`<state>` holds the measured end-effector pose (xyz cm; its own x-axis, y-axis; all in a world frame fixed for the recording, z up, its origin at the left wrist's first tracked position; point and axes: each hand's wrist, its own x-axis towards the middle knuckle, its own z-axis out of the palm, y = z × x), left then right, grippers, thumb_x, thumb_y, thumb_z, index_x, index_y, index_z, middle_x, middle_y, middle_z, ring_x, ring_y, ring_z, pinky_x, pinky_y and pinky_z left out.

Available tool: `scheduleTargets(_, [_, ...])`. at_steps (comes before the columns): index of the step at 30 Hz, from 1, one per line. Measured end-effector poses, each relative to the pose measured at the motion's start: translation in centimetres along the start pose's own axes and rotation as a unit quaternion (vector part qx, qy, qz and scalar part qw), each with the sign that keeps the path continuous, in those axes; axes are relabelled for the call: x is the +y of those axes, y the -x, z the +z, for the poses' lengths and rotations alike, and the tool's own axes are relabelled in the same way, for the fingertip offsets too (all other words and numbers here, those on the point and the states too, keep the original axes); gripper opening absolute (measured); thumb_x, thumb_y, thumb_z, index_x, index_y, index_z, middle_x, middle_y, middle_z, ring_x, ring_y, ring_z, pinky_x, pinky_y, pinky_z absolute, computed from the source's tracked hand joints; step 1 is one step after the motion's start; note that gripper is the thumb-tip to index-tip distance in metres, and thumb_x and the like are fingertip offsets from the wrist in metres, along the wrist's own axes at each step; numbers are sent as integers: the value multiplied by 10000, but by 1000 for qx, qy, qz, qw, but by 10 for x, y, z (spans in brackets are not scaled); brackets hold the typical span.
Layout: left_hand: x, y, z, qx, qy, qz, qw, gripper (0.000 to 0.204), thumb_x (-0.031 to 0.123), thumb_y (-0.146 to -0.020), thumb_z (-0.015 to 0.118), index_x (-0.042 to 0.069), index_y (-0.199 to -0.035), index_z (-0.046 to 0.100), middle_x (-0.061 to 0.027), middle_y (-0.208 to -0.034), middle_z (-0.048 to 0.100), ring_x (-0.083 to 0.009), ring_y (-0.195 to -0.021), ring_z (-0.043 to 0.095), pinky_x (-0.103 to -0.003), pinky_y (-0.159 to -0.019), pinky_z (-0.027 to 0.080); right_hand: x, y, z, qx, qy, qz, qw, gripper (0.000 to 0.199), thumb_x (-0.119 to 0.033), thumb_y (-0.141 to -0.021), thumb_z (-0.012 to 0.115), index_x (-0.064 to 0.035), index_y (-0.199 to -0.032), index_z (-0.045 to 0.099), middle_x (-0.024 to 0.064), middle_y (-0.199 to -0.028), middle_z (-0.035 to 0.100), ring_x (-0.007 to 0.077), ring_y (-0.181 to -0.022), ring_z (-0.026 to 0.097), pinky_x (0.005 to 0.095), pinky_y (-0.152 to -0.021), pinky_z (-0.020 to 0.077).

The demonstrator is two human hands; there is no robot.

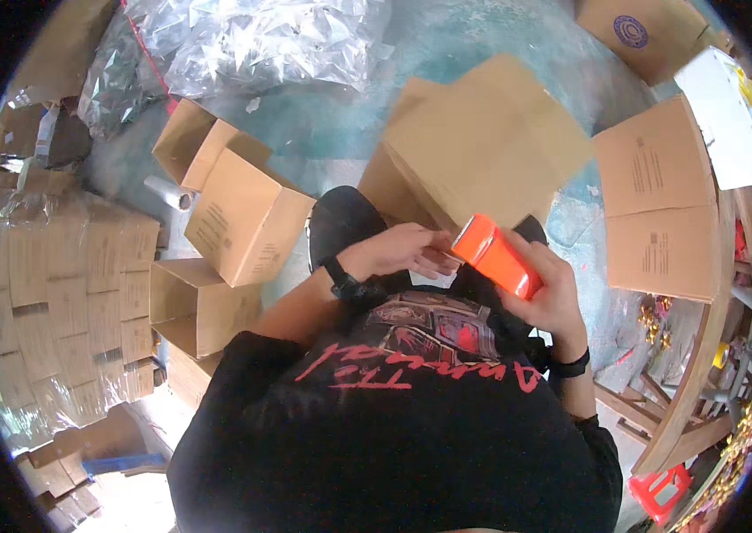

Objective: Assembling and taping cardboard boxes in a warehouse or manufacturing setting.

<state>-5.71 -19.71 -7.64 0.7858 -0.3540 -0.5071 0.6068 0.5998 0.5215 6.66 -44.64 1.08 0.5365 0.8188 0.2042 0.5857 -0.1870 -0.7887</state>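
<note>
R hand [546,286] grasping orange tool [498,255], fingers wrapped round its body; tool's at the near edge of the big box [491,142], on the person's side. L hand [404,250] nr tool's front end, fingers half-curled; can't tell if they grip anything. L of big box: open boxes [227,222] w/ clear roll [167,193] beside them, then wrapped box stack [74,284] further out. Beyond big box, to L: shiny plastic bundle [269,44]. R of big box: brown carton [657,200], white box [724,120] nr its top corner.
</note>
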Motion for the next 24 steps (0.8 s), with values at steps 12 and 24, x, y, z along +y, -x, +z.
scheduleTargets(12, [9, 12, 21, 79, -34, 71, 994, 345, 259, -995, 605, -57, -1117, 673, -93, -1026, 710, -171, -931, 681, -345, -894, 556, -24, 23, 14, -54, 33, 57, 996, 788, -199, -691, 798, -191, -1431, 528, 117, -786, 521, 306, -707, 587, 396, -661, 513])
scheduleTargets(24, [145, 46, -73, 429, -554, 204, 684, 286, 222, -880, 564, 65, -1011, 763, -49, -894, 767, -165, -827, 709, -295, -774, 521, -23, 72, 6, -82, 106, 150, 980, 889, -149, -676, 781, -214, -1493, 436, 141, -827, 535, 346, -754, 603, 420, -699, 523])
